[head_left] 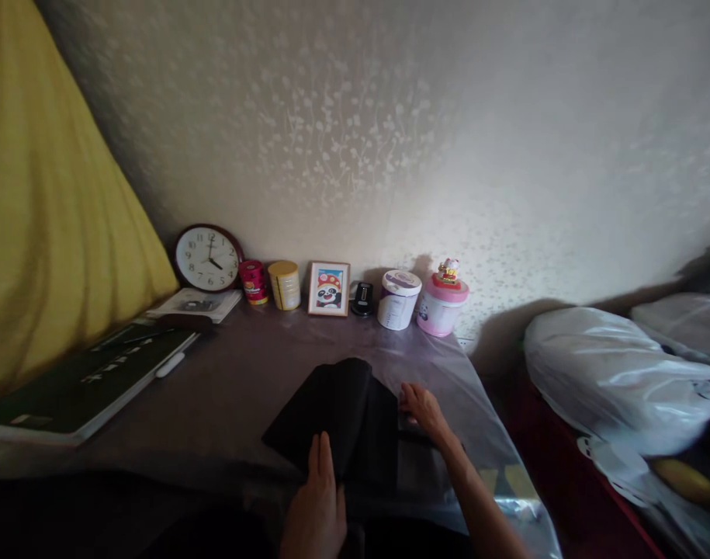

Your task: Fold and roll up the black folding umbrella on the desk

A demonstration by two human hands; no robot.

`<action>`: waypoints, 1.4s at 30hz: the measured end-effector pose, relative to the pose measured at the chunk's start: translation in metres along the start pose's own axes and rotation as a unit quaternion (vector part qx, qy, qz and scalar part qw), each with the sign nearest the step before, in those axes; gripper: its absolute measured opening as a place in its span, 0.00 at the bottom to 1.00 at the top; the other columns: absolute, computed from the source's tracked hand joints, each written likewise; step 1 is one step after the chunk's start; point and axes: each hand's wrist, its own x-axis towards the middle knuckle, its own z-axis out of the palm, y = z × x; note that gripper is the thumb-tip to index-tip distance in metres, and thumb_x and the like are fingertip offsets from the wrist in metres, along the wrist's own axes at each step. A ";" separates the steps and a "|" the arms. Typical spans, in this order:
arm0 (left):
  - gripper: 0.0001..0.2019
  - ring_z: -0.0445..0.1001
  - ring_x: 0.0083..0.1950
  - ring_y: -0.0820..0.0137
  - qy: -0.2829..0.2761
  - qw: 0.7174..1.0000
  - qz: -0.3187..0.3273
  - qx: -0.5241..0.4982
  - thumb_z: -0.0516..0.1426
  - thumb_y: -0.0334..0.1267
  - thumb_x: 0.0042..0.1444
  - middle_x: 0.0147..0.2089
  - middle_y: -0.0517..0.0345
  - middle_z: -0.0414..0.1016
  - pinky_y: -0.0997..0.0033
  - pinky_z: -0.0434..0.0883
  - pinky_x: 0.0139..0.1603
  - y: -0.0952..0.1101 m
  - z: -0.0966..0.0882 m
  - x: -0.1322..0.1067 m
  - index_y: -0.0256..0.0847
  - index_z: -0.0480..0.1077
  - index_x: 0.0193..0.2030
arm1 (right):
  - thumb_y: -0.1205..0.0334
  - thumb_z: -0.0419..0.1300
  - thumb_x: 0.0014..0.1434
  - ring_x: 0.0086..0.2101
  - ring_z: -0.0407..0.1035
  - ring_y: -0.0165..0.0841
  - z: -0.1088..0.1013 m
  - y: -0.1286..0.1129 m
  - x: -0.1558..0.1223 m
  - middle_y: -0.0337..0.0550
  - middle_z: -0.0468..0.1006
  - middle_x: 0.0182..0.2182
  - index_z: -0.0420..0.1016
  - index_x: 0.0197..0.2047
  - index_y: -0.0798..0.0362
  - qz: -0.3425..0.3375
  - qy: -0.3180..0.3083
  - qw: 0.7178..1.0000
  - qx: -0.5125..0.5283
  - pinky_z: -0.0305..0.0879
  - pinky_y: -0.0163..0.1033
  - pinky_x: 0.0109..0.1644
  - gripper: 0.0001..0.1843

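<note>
L hand at table's near edge: fingers straight, together, against folded black sheet; grip unclear. R hand, fingers curled, by sheet's R side; can't tell if holding. Sheet's nr table's near edge. Green book, white pen toward L edge. Lining far edge, L–R: clock, cans, panda pic, tubs.

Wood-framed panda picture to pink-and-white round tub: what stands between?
Head view: a small black object, then a round white tub with a white-and-purple lid, left to right.
</note>
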 end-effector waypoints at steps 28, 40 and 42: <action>0.31 0.67 0.17 0.79 -0.075 0.939 -0.069 -0.329 0.47 0.43 0.58 0.45 0.48 0.71 0.78 0.63 0.15 -0.013 -0.033 0.005 0.42 0.36 0.65 | 0.46 0.51 0.55 0.19 0.63 0.26 0.011 -0.037 -0.018 0.33 0.63 0.17 0.67 0.27 0.54 0.035 -0.014 0.967 0.252 0.60 0.28 0.17 0.18; 0.31 0.66 0.16 0.80 -0.069 0.940 -0.056 -0.329 0.47 0.42 0.59 0.49 0.46 0.69 0.76 0.64 0.15 -0.017 -0.030 0.007 0.43 0.36 0.65 | 0.56 0.51 0.54 0.18 0.61 0.23 0.003 -0.073 -0.007 0.31 0.63 0.18 0.66 0.28 0.54 -0.032 -0.007 0.949 0.312 0.55 0.24 0.15 0.10; 0.31 0.66 0.16 0.80 -0.068 0.946 -0.048 -0.313 0.46 0.43 0.59 0.52 0.43 0.67 0.76 0.65 0.15 -0.018 -0.027 0.007 0.42 0.34 0.65 | 0.56 0.51 0.54 0.18 0.61 0.23 0.002 -0.076 -0.006 0.30 0.63 0.17 0.66 0.28 0.54 -0.032 -0.021 0.941 0.336 0.56 0.24 0.16 0.11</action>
